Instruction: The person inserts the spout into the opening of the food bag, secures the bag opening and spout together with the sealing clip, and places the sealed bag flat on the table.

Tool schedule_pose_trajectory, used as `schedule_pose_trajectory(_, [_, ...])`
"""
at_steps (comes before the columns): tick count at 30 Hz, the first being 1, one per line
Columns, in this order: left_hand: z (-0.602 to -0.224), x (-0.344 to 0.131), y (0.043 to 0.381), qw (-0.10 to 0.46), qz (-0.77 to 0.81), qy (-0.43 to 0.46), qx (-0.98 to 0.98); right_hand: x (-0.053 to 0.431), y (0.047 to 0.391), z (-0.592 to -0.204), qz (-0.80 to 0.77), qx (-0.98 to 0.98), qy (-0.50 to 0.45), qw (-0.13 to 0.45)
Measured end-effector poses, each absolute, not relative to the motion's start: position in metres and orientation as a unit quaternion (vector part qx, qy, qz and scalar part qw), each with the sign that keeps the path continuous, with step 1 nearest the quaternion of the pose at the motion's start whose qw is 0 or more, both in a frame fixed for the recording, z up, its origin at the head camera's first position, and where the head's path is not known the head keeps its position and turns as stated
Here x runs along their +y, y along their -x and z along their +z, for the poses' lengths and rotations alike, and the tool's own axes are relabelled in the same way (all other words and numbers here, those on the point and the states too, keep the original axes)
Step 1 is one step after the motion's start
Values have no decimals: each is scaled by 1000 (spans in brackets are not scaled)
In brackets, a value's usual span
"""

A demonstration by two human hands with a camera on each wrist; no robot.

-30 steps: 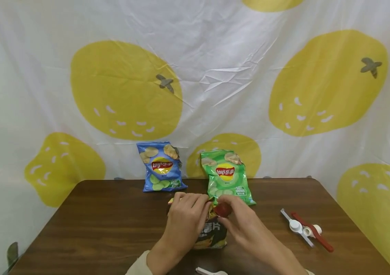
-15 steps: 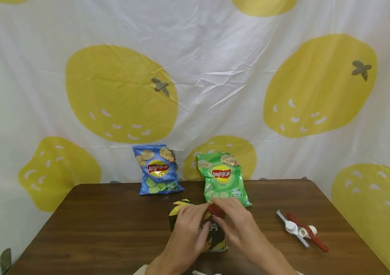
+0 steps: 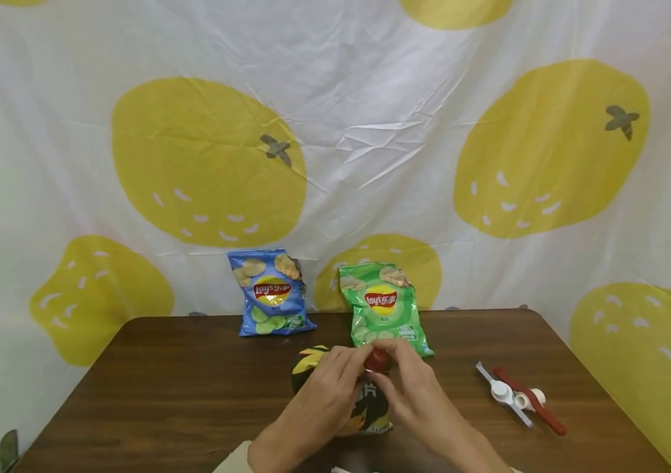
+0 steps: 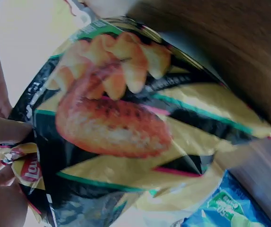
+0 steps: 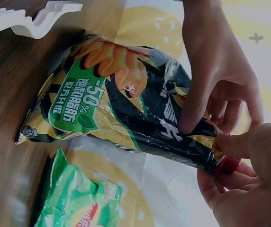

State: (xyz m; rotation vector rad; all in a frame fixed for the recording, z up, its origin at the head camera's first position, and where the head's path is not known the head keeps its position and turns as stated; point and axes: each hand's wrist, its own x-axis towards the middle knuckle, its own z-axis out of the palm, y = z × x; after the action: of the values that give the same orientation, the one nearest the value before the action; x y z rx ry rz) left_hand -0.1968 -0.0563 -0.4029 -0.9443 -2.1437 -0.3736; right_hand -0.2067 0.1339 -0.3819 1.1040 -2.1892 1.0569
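Observation:
A black and gold chip bag (image 3: pixel 371 407) stands upright on the table between my hands, with a chicken wing print (image 4: pixel 116 123) filling the left wrist view. My left hand (image 3: pixel 329 387) grips the bag near its gathered top, thumb along the front. The right hand (image 3: pixel 418 394) pinches a red, rounded cap-like piece (image 5: pixel 228 164) at the bag's narrowed neck, between thumb and fingers. In the head view, the left fingertips reach right up to this red piece (image 3: pixel 377 360). Much of the neck is hidden behind fingers.
Behind the hands stand a blue chip bag (image 3: pixel 272 292) and a green chip bag (image 3: pixel 383 305), against a lemon-print cloth (image 3: pixel 371 131). A white bag clip (image 3: pixel 502 393) and a red bag clip (image 3: pixel 539 410) lie crossed at right. Another white clip (image 5: pixel 36 21) lies near the front edge.
The left hand has slid off the bag's upper left corner, which now shows, and its fingertips have come in to the red piece. The right hand keeps its pinch there. The head view has shifted slightly.

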Motion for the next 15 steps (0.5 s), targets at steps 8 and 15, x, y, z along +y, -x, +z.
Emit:
schedule_pose_trajectory(8, [-401,-62,200,388,-93,399,-826,134,210,-382,420,-779,-409,224])
schedule_pose_trajectory(15, [-405,-61,202,398,-121,405,-814,138,213,-383,431,-795,-384,188])
